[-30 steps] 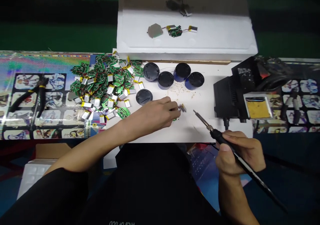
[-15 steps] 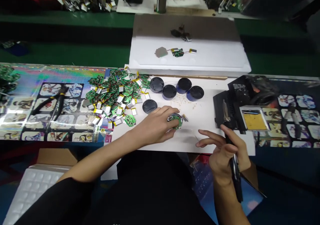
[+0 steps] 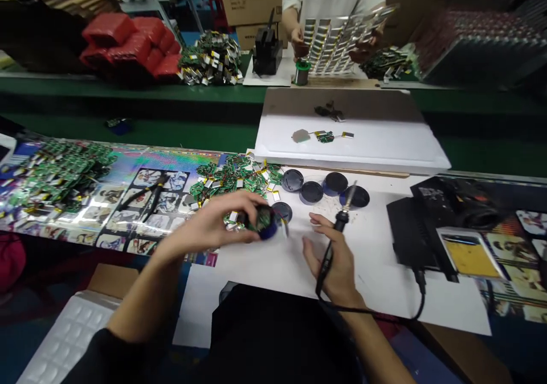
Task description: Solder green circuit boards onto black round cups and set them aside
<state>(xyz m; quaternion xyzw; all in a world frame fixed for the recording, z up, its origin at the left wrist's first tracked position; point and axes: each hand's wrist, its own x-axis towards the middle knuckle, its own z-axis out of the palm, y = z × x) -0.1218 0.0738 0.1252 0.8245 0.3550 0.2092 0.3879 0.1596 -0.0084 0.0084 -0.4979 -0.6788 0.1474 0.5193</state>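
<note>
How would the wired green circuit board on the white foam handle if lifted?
The green circuit board looks stiff and light; the silver pouch battery, on thin wires, would probably dangle, and those wires look fragile if tugged.

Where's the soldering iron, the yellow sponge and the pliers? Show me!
Soldering iron (image 3: 341, 220): head view, on its black grip.
Yellow sponge (image 3: 470, 257): head view, on its middle.
Pliers (image 3: 150, 197): head view, on the black handles.
</note>
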